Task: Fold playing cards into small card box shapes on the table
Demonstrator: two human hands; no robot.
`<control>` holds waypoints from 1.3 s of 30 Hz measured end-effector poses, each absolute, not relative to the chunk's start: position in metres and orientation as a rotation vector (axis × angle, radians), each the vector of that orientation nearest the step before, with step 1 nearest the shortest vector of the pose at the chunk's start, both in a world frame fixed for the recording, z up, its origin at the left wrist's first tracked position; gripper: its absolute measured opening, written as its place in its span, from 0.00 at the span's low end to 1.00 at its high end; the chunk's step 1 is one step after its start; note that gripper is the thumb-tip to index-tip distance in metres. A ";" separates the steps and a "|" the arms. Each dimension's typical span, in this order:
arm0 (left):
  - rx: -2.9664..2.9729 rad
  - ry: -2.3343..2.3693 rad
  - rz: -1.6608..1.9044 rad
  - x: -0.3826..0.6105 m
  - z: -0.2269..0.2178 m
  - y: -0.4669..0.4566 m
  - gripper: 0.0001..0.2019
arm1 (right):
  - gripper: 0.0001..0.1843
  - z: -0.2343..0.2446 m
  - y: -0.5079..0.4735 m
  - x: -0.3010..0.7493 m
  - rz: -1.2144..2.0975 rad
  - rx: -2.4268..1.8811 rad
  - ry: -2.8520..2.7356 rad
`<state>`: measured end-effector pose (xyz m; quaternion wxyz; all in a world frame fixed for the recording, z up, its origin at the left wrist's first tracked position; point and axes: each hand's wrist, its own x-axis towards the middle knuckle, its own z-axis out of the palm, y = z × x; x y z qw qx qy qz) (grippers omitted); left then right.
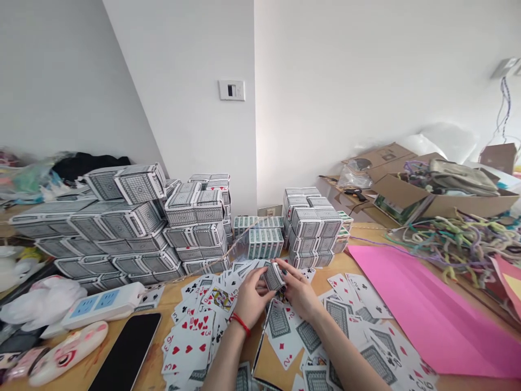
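A small block of folded playing cards [273,277], grey-patterned back showing, is held between my two hands just above the table. My left hand [251,296], with a red string bracelet [241,323] at its wrist, grips the block's left side with fingers and thumb. On the right side, my right hand [299,290] has its fingers closed against the block's edge. Beneath and around both hands lie loose playing cards [191,347], some face up and some face down. What is inside the block is hidden.
Stacked blocks of folded cards [126,220] stand at the left, with another stack [313,222] behind my right hand. Green-patterned card packs [265,243] sit between them. A phone [127,350], a power strip [103,307], pink paper [423,304] and tangled yarn [459,244] lie around.
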<state>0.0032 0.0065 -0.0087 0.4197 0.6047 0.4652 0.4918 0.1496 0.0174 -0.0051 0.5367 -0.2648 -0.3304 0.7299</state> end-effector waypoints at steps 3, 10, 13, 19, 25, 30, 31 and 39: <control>1.584 1.206 1.215 0.003 -0.010 0.007 0.26 | 0.20 -0.008 0.020 0.147 1.718 -0.687 -0.771; 1.652 1.269 1.204 0.004 -0.010 0.007 0.27 | 0.14 -0.003 0.019 0.140 1.629 -0.795 -0.955; 1.676 1.265 1.229 0.005 -0.009 0.007 0.27 | 0.17 -0.005 0.020 0.140 1.566 -0.879 -1.035; 1.695 1.268 1.232 0.005 -0.009 0.005 0.27 | 0.22 -0.010 0.022 0.143 1.421 -0.994 -1.194; 1.719 1.290 1.193 0.005 -0.006 0.003 0.28 | 0.21 -0.009 0.020 0.145 1.242 -1.071 -1.294; 1.783 1.292 1.166 0.005 -0.004 0.002 0.27 | 0.22 -0.010 0.019 0.146 1.166 -1.138 -1.321; 1.793 1.306 1.180 0.006 -0.004 0.003 0.27 | 0.21 -0.011 0.019 0.146 1.160 -1.137 -1.329; 1.792 1.436 1.286 0.002 -0.010 0.007 0.27 | 0.17 -0.018 0.020 0.145 1.280 -1.025 -1.287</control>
